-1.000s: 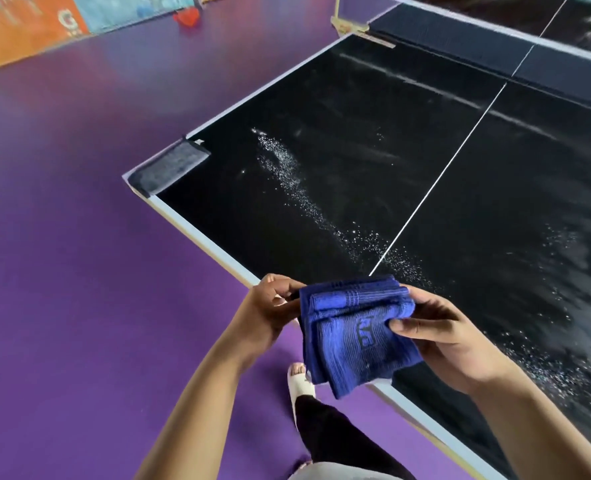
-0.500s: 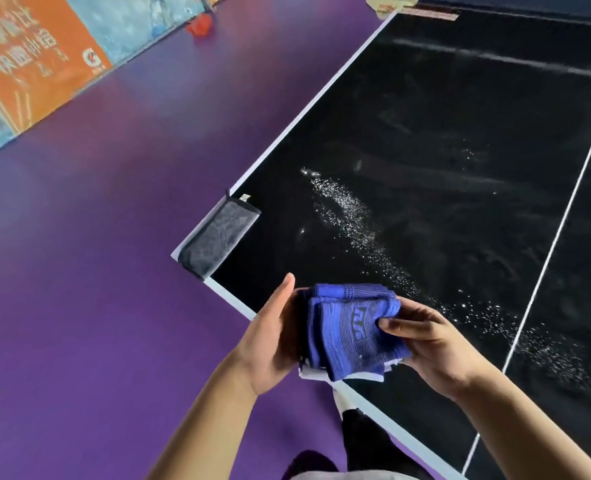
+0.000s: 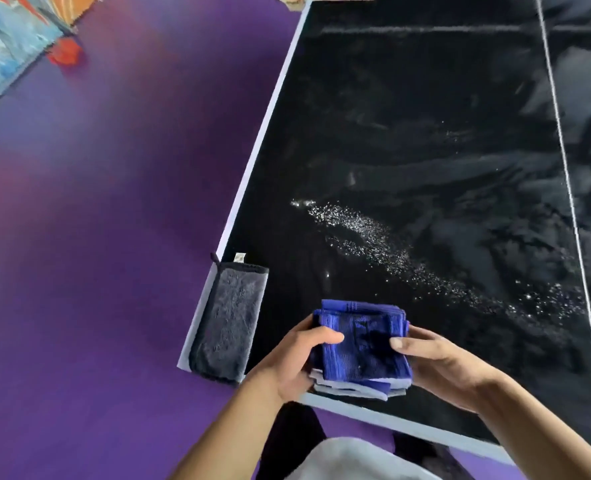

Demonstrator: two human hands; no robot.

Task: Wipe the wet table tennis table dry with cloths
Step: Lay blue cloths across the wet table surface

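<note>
Clamps blue cloth [image 3: 361, 344], now folded tighter, between curled fingers of left hand [image 3: 287, 363] and right hand [image 3: 441, 367] over near edge of table [image 3: 408, 150], droplets [image 3: 373, 237] yet unwiped.

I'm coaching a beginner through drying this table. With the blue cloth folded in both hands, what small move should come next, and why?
Probably lower the blue cloth onto the table and push it forward through the droplet trail. The left hand and right hand hold it folded over the near edge, seemingly off the surface, and the beads glisten just beyond it.
</note>
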